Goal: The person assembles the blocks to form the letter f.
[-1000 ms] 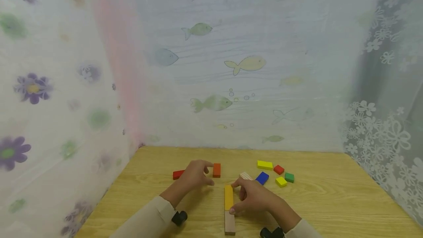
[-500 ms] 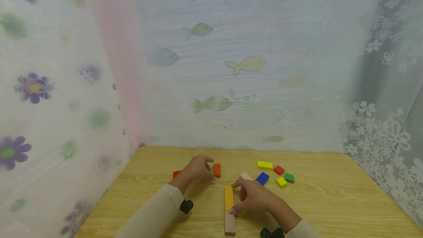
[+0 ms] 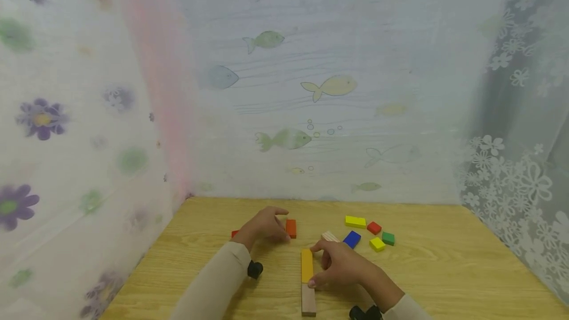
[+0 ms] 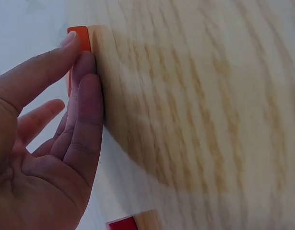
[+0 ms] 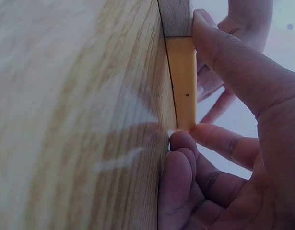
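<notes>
In the head view, my right hand [image 3: 344,263] holds a yellow-orange wooden block [image 3: 307,265] lengthwise, forefinger at its far end and thumb by its near end. That block lies end to end with a plain wood block [image 3: 308,300], and the right wrist view shows the seam between them. My left hand [image 3: 266,226] is beside an orange-red block [image 3: 291,228], forefinger stretched past its far end, thumb near its close end. In the left wrist view the fingertips overlap the orange-red block [image 4: 79,33]. A red block [image 3: 235,233] is partly hidden behind the left wrist.
Right of centre lie a blue block [image 3: 352,239], a striped pale block [image 3: 330,236], a long yellow block [image 3: 355,221], a small red block [image 3: 374,227], a green block [image 3: 388,238] and a small yellow block [image 3: 377,244]. A patterned curtain [image 3: 275,112] hangs behind the wooden table [image 3: 426,270].
My left hand has moved right and slightly away from me, up to the orange-red block, and its forearm has come inward. The right hand and the blocks stay put.
</notes>
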### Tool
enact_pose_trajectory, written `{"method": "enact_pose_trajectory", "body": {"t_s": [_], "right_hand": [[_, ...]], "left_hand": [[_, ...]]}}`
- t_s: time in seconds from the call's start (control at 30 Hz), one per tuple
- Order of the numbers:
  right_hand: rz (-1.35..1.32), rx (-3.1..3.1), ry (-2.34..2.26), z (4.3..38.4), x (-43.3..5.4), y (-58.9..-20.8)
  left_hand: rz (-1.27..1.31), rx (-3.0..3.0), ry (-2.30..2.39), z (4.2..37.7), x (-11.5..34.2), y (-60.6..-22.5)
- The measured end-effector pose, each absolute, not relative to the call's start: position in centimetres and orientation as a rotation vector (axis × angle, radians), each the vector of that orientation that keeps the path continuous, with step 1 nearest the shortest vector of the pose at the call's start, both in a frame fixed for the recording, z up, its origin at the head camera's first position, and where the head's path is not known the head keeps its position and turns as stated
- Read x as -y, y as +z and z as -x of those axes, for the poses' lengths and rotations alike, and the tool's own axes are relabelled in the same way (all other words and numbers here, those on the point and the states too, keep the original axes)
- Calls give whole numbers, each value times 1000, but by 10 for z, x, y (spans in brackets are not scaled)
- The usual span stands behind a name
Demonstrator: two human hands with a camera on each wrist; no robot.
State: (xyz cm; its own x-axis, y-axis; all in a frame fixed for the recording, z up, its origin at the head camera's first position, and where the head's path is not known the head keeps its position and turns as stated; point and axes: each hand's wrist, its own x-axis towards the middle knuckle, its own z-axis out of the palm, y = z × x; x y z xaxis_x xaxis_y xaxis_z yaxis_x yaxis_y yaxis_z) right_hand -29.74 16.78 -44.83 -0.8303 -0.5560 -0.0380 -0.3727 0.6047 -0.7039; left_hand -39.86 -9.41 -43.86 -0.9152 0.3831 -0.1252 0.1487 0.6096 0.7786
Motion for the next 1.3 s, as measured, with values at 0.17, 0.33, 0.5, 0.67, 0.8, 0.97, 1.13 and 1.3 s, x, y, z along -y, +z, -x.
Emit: {"method": "enact_pose_trajectory", "body": {"t_s": [0.17, 0.33, 0.5, 0.67, 0.8, 0.97, 1.13, 1.3], "right_hand": [[767, -2580, -1045, 299, -167, -450], [754, -2585, -1042, 300, -168, -450], [743, -2585, -1043, 299, -168, -449], [734, -2582, -1045, 298, -167, -447], [725, -2576, -1047, 297, -166, -447], [718, -2574, -1052, 298, -166, -447], [724, -2578, -1053, 298, -166, -447], [731, -2582, -1049, 298, -166, -447]], "left_hand": [[-408, -2526, 1227, 401, 93, -441], [-413, -2529, 1229, 403, 92, -442], [-417, -2539, 1224, 401, 90, -440], [-417, -2556, 1204, 401, 89, -439], [-412, -2571, 1190, 400, 88, -439], [-389, -2559, 1202, 401, 88, -438], [-397, -2549, 1206, 402, 87, -437], [-443, -2543, 1207, 404, 85, -438]]}}
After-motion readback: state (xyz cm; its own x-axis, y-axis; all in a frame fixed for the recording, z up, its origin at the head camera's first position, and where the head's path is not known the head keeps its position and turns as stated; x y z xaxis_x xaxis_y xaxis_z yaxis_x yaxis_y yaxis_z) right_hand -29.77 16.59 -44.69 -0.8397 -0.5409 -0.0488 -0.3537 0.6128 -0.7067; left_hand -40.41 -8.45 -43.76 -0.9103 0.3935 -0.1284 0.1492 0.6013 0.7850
